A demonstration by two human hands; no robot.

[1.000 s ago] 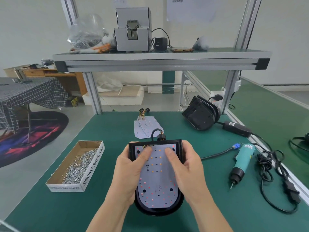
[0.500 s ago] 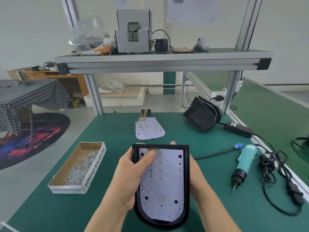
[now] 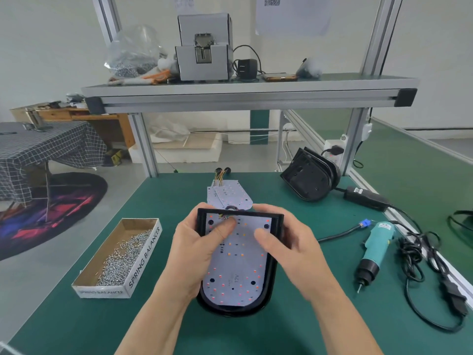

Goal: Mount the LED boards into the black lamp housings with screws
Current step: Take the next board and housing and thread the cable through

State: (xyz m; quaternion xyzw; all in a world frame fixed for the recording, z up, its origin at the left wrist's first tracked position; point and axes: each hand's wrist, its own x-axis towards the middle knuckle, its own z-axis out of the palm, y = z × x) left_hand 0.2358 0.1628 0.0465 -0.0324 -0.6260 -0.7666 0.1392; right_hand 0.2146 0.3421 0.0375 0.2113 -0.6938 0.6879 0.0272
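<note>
At the green surface (image 3: 166, 201), left hand (image 3: 197, 252) and right hand (image 3: 289, 249) are gripping the black housing (image 3: 230, 310); LED board (image 3: 235, 275) marked "12V", left-edge box (image 3: 143, 257) "SPRING BALANCER".

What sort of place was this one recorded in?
Probably a small electronics assembly workshop: a green-matted bench under an aluminium-frame shelf, an electric screwdriver, a box of screws, and a lamp housing gripped by the left hand and right hand.
</note>
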